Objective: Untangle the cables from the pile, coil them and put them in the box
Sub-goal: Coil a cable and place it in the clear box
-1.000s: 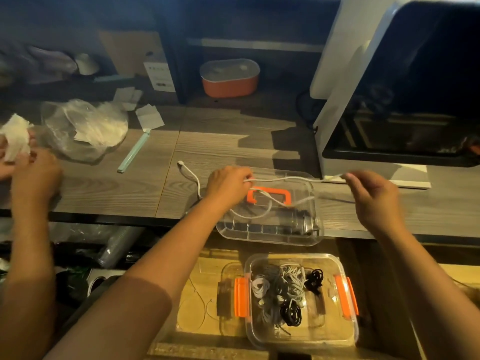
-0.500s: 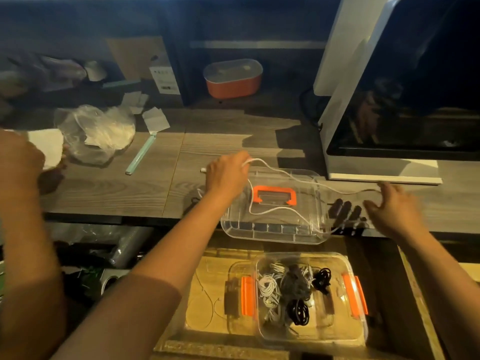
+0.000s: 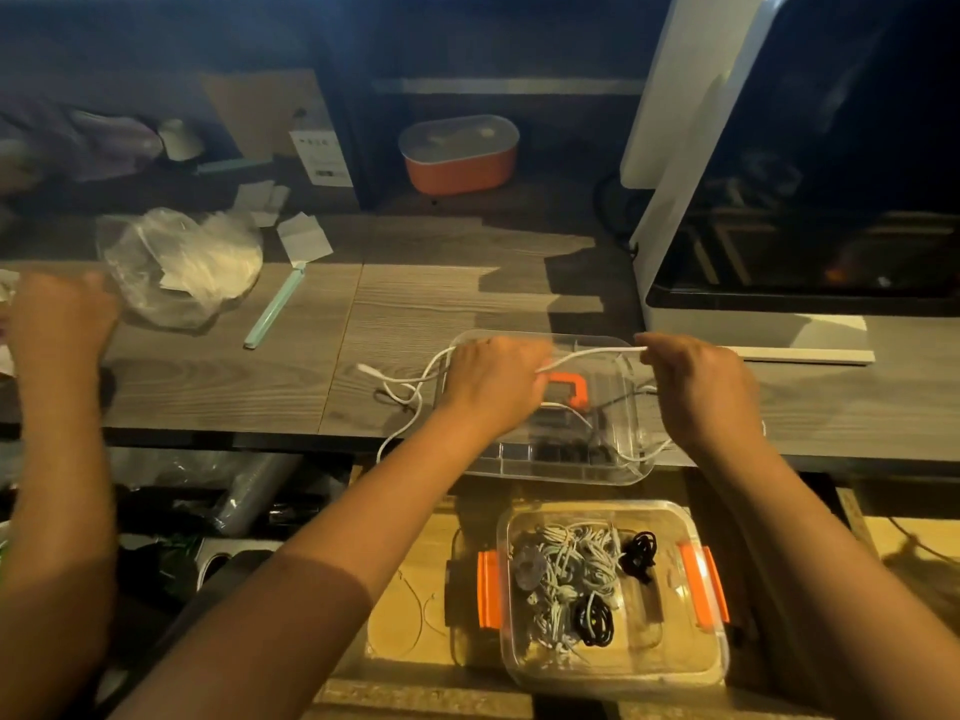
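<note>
The left hand (image 3: 493, 381) and right hand (image 3: 696, 392) are apart, each closed on the same white cable (image 3: 592, 353). The cable runs nearly straight between them above a clear lid (image 3: 524, 459). The left hand's fingers are curled round the cable. The right hand pinches it near its fingertips.

Left of the left hand the slack lies in loose loops on the worktop (image 3: 415, 304), with one plug end (image 3: 363, 367) lying flat. One loop hangs over the front edge. More cable curves past the lid's right side under the right wrist.

The lid has an orange handle (image 3: 569, 387) and lies at the worktop's front edge, slightly overhanging it.

The box (image 3: 701, 662) stands open below that edge on a lower wooden surface, with orange clasps on its two sides. White coils (image 3: 566, 579) and black coils (image 3: 595, 621) lie in it, mostly in its left half.

A third hand (image 3: 57, 319) is over the worktop's left end, fingers curled; whether it holds anything I cannot tell. Next to it lie a crumpled plastic bag (image 3: 182, 267) and a pale green stick (image 3: 275, 309). An orange tub (image 3: 460, 153) stands at the back. A large white machine (image 3: 691, 148) fills the right back corner.
</note>
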### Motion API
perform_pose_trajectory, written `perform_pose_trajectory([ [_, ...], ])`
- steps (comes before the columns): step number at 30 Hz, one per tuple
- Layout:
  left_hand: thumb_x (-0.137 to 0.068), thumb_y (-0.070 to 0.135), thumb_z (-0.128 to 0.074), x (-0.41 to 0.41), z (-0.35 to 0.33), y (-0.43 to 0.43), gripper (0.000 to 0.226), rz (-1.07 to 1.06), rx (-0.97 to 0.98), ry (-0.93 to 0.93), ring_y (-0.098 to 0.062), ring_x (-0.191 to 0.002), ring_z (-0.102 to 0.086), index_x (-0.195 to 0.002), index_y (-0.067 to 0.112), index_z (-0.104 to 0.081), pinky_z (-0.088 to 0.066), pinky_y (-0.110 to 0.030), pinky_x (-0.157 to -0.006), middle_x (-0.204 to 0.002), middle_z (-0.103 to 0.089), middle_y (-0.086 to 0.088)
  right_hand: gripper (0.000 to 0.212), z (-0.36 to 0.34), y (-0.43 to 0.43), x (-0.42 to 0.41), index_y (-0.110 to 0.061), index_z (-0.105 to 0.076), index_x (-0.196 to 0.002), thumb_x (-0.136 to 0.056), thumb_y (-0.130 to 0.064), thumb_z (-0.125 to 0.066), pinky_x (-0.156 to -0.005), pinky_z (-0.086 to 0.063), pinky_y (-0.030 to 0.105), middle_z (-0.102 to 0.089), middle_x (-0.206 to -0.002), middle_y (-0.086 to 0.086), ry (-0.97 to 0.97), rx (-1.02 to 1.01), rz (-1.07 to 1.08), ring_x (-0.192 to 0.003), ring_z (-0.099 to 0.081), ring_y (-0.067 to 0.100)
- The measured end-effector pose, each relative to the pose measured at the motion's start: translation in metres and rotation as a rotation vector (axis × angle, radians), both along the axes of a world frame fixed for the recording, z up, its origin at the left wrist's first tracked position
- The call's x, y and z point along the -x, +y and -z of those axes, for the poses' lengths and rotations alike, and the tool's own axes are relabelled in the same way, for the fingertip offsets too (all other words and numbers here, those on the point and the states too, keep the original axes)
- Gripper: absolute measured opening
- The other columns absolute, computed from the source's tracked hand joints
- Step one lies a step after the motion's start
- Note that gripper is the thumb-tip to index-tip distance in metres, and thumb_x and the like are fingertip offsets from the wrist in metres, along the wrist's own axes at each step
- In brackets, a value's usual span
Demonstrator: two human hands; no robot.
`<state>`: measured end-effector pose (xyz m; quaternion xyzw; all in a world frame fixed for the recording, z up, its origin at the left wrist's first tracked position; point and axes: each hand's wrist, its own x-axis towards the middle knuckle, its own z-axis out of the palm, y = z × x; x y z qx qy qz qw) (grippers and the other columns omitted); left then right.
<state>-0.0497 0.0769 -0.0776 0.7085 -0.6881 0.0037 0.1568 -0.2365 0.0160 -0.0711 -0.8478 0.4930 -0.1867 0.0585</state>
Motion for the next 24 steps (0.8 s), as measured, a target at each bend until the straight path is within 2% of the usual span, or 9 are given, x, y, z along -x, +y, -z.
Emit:
perform_pose_trajectory([
  [4, -0.093, 0.021, -0.043, -0.032, 0.007, 0.006, 0.024, -0.179, -0.179, -0.004, -0.031, -0.086, -0.06, -0.106, 0.018, -0.063, -0.039, -0.031, -0.068, -0.095, -0.066, -0.009, 0.032, -0.001, -0.015, 0.031, -0.011, -0.059, -0.125, -0.095, -0.005, -0.049, -0.08, -0.054, 0.051, -0.068, -0.11, 0.015, -0.017, -0.109, 0.235, -0.099, -0.064, 0.035],
  [8, -0.093, 0.022, -0.046, -0.028, 0.014, 0.01, 0.024, -0.175, -0.227, 0.058, -0.032, -0.091, -0.059, -0.107, 0.02, -0.066, -0.035, -0.031, -0.065, -0.101, -0.066, -0.009, 0.042, -0.003, -0.02, 0.04, -0.011, -0.048, -0.135, -0.094, -0.009, -0.054, -0.091, -0.05, 0.05, -0.059, -0.126, 0.02, 0.105, -0.265, 0.238, -0.113, -0.055, 0.037],
  [11, -0.096, 0.029, -0.044, -0.005, 0.011, 0.009, 0.024, -0.142, -0.15, 0.06, -0.031, -0.09, -0.06, -0.102, 0.019, -0.065, -0.036, -0.032, -0.066, -0.099, -0.068, -0.008, 0.09, -0.022, -0.005, 0.027, -0.023, -0.013, -0.151, -0.082, -0.024, -0.071, -0.114, -0.024, 0.052, -0.023, -0.155, 0.011, 0.264, -0.4, 0.187, -0.143, -0.017, 0.033],
  [13, -0.098, 0.028, -0.041, 0.008, 0.009, 0.009, 0.026, -0.126, -0.087, 0.056, -0.031, -0.088, -0.06, -0.101, 0.016, -0.064, -0.032, -0.032, -0.064, -0.098, -0.068, -0.008, 0.103, -0.03, 0.017, 0.012, -0.028, 0.0, -0.151, -0.078, -0.036, -0.073, -0.115, -0.005, 0.056, -0.008, -0.159, 0.002, 0.396, -0.378, 0.096, -0.147, -0.001, 0.027],
  [16, -0.098, 0.029, -0.04, 0.024, 0.002, 0.014, 0.028, -0.038, 0.003, 0.13, -0.028, -0.079, -0.06, -0.094, 0.015, -0.064, -0.03, -0.03, -0.062, -0.089, -0.067, -0.007, 0.079, -0.016, 0.049, -0.007, -0.027, -0.015, -0.148, -0.086, -0.043, -0.061, -0.112, 0.002, 0.059, -0.03, -0.153, 0.0, 0.359, -0.343, 0.003, -0.143, -0.023, 0.023],
  [18, -0.094, 0.029, -0.042, 0.029, -0.003, 0.018, 0.03, 0.06, 0.077, 0.238, -0.027, -0.068, -0.059, -0.085, 0.013, -0.067, -0.029, -0.028, -0.059, -0.077, -0.067, -0.007, 0.039, 0.002, 0.053, -0.006, -0.026, -0.042, -0.131, -0.093, -0.029, -0.052, -0.111, -0.022, 0.058, -0.062, -0.122, 0.002, 0.189, -0.275, -0.015, -0.115, -0.056, 0.024],
  [19, -0.093, 0.028, -0.044, 0.028, -0.004, 0.019, 0.03, 0.076, 0.075, 0.282, -0.025, -0.065, -0.057, -0.084, 0.014, -0.068, -0.029, -0.027, -0.059, -0.074, -0.067, -0.006, 0.026, 0.006, 0.052, -0.003, -0.024, -0.05, -0.119, -0.093, -0.022, -0.049, -0.1, -0.042, 0.054, -0.068, -0.107, 0.004, 0.106, -0.265, -0.019, -0.097, -0.063, 0.025],
  [21, -0.093, 0.027, -0.05, 0.023, -0.004, 0.021, 0.023, 0.02, -0.064, 0.352, -0.019, -0.069, -0.053, -0.093, 0.019, -0.071, -0.032, -0.025, -0.061, -0.081, -0.067, -0.002, 0.015, 0.006, 0.049, 0.004, -0.02, -0.055, -0.106, -0.094, -0.017, -0.046, -0.071, -0.053, 0.047, -0.068, -0.092, 0.007, 0.001, -0.271, 0.004, -0.079, -0.063, 0.028],
  [24, -0.094, 0.026, -0.05, 0.013, 0.009, 0.023, 0.02, -0.073, -0.375, 0.381, -0.02, -0.079, -0.057, -0.099, 0.025, -0.069, -0.039, -0.026, -0.065, -0.085, -0.061, 0.003, 0.009, -0.005, 0.042, 0.012, -0.016, -0.055, -0.099, -0.095, -0.018, -0.047, -0.067, -0.051, 0.044, -0.066, -0.086, 0.009, -0.028, -0.239, 0.059, -0.077, -0.06, 0.03],
])
